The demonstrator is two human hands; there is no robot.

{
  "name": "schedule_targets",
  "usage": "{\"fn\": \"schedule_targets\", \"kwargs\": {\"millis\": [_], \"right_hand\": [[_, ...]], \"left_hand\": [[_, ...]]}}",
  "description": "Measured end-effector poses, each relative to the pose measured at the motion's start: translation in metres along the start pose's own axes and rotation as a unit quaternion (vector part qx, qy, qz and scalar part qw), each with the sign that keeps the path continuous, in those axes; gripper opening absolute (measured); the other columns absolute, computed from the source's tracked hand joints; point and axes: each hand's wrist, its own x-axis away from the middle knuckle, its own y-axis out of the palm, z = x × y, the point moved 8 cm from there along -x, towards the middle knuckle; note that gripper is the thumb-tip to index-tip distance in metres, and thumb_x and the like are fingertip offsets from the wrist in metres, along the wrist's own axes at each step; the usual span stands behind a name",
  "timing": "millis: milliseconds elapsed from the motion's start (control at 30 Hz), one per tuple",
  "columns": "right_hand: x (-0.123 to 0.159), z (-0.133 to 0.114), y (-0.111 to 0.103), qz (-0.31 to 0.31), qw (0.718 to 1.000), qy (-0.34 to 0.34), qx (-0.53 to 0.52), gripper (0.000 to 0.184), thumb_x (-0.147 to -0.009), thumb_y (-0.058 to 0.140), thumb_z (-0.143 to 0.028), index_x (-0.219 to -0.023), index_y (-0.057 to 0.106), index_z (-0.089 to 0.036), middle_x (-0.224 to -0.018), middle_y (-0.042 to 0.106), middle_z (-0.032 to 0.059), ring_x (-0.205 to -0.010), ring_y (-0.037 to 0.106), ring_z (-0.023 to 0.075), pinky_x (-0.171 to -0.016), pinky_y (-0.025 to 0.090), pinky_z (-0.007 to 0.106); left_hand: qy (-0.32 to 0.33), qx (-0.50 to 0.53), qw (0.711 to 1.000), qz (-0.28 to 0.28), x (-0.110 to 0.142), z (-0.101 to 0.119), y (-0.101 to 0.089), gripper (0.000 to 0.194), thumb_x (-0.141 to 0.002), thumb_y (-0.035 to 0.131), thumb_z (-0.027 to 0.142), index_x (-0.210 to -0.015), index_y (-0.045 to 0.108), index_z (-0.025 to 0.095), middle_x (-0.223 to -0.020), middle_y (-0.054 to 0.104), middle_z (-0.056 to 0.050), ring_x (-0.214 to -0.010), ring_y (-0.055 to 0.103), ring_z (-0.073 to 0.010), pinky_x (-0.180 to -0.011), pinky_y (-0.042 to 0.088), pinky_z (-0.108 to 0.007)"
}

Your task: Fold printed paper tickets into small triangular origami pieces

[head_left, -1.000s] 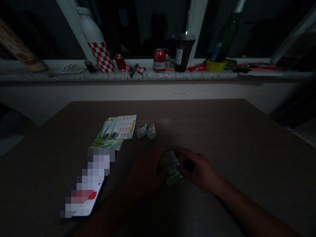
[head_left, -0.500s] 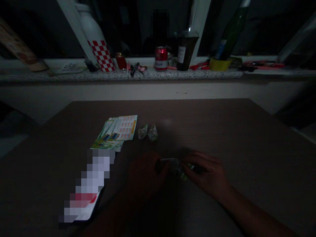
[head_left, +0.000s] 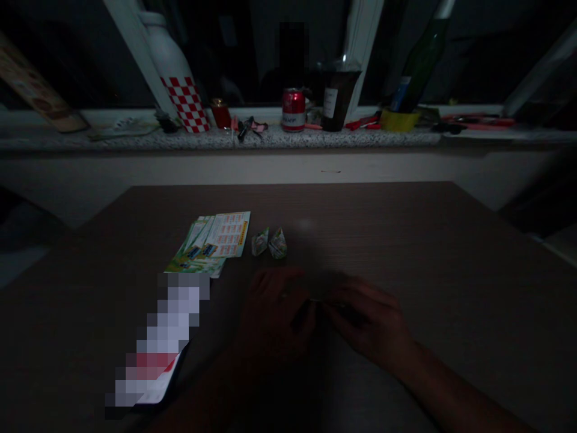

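Note:
The scene is dim. My left hand and my right hand meet over the dark wooden table, fingers pressed together on a small folded piece of printed paper, which they almost wholly hide. Just beyond my left hand lie two small folded paper shapes, side by side. To their left is a stack of green and white printed leaflets.
A phone lies at the near left of the table. The stone windowsill behind holds a red-and-white checked bottle, a red can, a dark cup, a green bottle, a tape roll and small tools.
The folded paper, plainly visible between my hands a second ago, has been flattened and covered. My left hand moved forward over it and my right hand closed in.

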Motion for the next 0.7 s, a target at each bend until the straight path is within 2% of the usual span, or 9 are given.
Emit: {"fn": "schedule_targets", "kwargs": {"millis": [200,400,700], "right_hand": [[0.000,-0.005,-0.002,0.012,1.000,-0.027,0.008,0.015,-0.078,0.067,-0.007,-0.089,0.063,-0.016,-0.079,0.068,0.0067,-0.071,0.061,0.0180,-0.064,0.051,0.033],[-0.003,-0.010,0.000,0.013,0.999,-0.046,0.008,0.018,-0.078,0.066,-0.006,-0.091,0.062,-0.017,-0.077,0.067,0.0066,-0.070,0.060,0.0184,-0.063,0.050,0.034],[-0.003,-0.012,0.003,0.006,0.998,-0.058,0.018,0.014,-0.078,0.065,-0.006,-0.087,0.061,-0.017,-0.074,0.066,0.0059,-0.068,0.058,0.0181,-0.063,0.048,0.034]], "left_hand": [[0.008,0.007,1.000,0.013,0.000,0.003,-0.001,0.008,-0.078,0.062,0.016,-0.085,0.059,0.019,-0.105,0.062,-0.010,-0.096,0.059,-0.0231,-0.083,0.048,-0.041],[0.006,0.021,1.000,-0.010,-0.003,0.005,0.000,0.007,-0.077,0.061,0.014,-0.082,0.058,0.018,-0.106,0.063,-0.010,-0.097,0.059,-0.0233,-0.085,0.046,-0.042],[0.015,0.040,0.999,-0.015,-0.003,0.006,0.003,0.008,-0.076,0.060,0.012,-0.081,0.058,0.017,-0.107,0.063,-0.011,-0.097,0.059,-0.0238,-0.087,0.044,-0.044]]}}
